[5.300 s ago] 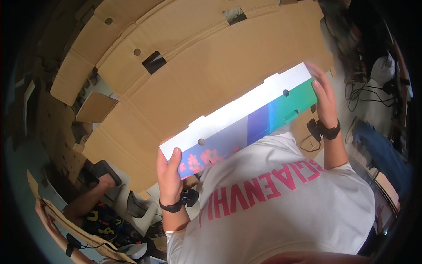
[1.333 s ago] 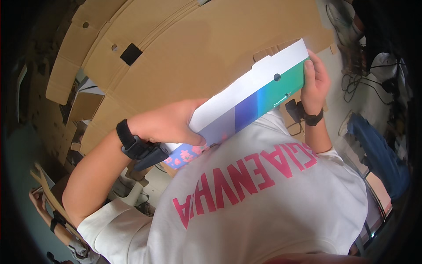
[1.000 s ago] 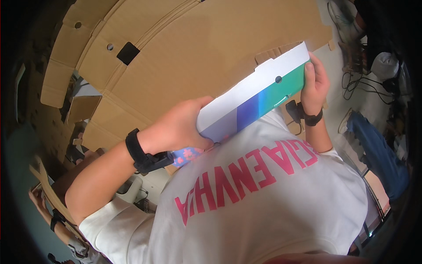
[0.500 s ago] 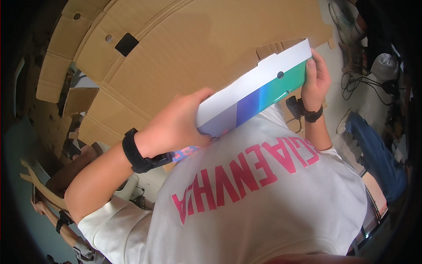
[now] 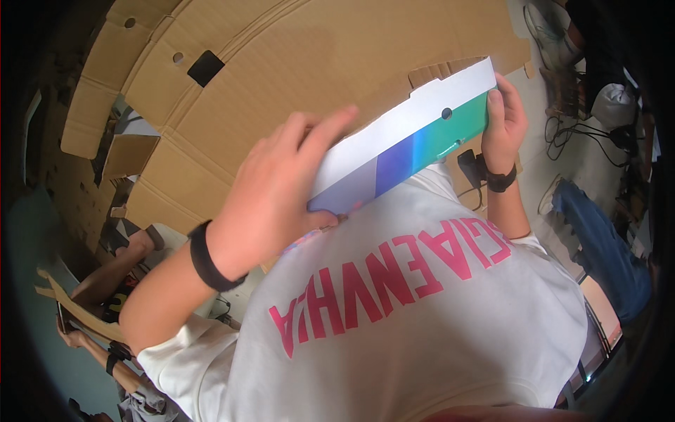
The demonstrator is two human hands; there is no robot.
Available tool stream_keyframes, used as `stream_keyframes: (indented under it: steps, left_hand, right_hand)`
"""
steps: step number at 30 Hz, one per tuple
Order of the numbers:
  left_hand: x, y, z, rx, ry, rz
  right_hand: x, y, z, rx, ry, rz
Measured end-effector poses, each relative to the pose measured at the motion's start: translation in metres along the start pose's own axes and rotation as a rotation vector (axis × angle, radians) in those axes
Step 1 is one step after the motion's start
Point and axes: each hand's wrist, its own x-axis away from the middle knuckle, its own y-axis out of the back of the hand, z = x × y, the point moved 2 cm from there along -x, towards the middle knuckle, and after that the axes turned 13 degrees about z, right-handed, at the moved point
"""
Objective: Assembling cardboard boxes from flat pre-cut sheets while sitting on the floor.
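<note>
Gripping the printed box (image 5: 404, 144) at its 2 o'clock end: right hand (image 5: 506, 125), thumb on the green face, other fingers behind. Box sits slanted toward 1–2 o'clock, in front of the shirt (image 5: 422, 316); holding it there probably keeps the long side facing the wearer. Left hand (image 5: 274, 179), at 10 o'clock, is spread around the other end, likely as second support; can't tell if it's pinching. Brown cardboard sheet (image 5: 302, 77) lies beyond, toward 12.
</note>
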Motion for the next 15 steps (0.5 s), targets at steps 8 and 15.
stream_keyframes:
  steps: [8,15]
  left_hand:
    - [0.021,-0.027,-0.01,-0.338,-0.123,-0.191]
    - [0.043,-0.062,-0.014,-0.529,-0.054,-0.28]
  right_hand:
    - [0.0,-0.001,-0.002,-0.001,0.01,-0.002]
    - [0.001,-0.002,0.003,-0.033,0.021,0.008]
